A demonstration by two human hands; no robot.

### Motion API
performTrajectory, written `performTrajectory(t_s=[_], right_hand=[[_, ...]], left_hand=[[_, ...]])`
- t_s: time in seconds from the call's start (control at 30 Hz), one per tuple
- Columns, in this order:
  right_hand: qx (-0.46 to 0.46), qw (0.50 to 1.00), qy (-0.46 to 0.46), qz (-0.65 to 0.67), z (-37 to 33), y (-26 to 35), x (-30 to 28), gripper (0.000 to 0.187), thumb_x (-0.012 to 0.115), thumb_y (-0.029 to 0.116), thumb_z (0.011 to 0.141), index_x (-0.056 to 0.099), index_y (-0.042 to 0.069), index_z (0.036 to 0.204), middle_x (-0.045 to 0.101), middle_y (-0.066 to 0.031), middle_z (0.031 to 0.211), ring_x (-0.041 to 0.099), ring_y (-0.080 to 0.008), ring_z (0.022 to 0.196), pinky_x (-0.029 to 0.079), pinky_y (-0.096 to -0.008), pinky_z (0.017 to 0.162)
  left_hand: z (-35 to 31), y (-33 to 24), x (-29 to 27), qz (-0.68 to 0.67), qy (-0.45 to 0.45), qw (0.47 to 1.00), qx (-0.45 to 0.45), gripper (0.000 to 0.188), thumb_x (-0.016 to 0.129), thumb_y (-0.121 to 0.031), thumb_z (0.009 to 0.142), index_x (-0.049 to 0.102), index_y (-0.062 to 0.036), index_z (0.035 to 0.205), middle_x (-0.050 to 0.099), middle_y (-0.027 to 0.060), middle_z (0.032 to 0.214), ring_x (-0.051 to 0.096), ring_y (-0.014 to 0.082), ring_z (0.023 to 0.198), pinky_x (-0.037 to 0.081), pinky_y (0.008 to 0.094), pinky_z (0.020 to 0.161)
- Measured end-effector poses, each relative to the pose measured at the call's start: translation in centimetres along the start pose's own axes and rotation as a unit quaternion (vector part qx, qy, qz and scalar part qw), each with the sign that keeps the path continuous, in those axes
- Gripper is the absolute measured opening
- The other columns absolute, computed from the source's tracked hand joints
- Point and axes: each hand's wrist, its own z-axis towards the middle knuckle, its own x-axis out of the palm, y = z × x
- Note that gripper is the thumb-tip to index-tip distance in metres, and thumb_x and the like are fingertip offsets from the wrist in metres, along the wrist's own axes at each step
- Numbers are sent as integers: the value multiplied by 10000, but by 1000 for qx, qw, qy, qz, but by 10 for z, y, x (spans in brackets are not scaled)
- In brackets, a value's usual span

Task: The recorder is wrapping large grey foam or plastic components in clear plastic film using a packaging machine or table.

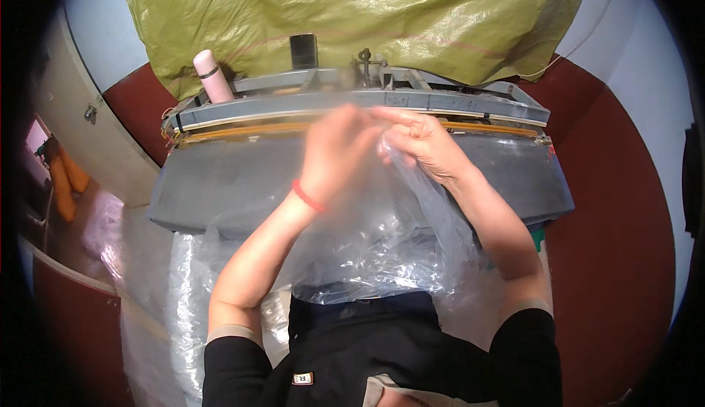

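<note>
Black shirt is closest, bottom of view. Plastic film, clear and crumpled, hangs from the right hand past the front edge of the grey bench, down to the lap. Right hand has it pinched between thumb and fingers. Left hand, red band on that wrist, is just beside the right one; motion blur, can't tell if it grips or touches anything. Both show against the middle of the bench's back edge. More clear plastic below the front left corner. Metal frame runs along the back edge, pink bottle near its left end, black phone farther right. Yellow-green sheet behind.
</note>
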Motion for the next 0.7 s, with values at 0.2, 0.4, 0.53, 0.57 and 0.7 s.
performTrajectory(t_s=[0.2,0.4,0.53,0.57,0.7], right_hand=[[-69,974,-119,181,14,-53,-8,201,548,123,798,529,42,981,590,-69,852,530,-81,645,392,-162,521],[-40,888,-446,106,-90,-145,-179,105,513,180,811,497,99,875,471,2,691,458,-83,599,383,-217,526],[-51,837,-542,50,-186,-147,-253,176,503,275,848,489,101,869,440,30,711,430,-84,620,368,-229,550],[-39,834,-549,45,-191,-131,-247,176,503,275,848,489,101,869,440,30,711,430,-84,620,368,-229,550],[-78,845,-527,-37,-168,-82,-212,207,470,284,870,481,78,884,436,21,710,418,-78,614,362,-223,544]], left_hand=[[-16,-11,-45,-64,243,946,-205,103,575,-122,800,586,-23,826,557,-2,678,506,35,586,413,181,489],[-129,0,-89,-302,466,737,-386,183,586,-105,791,569,-2,941,594,61,819,563,92,737,455,227,595],[-197,41,-71,21,392,907,-150,373,656,-198,731,497,-44,1031,521,74,1019,498,170,904,424,292,703],[-200,44,-63,17,319,936,-150,419,668,-206,714,481,-53,1056,511,75,1023,499,188,897,422,290,709],[-215,47,-31,72,315,940,-112,527,651,-274,706,422,-70,1134,495,118,1027,524,274,863,435,334,689]])
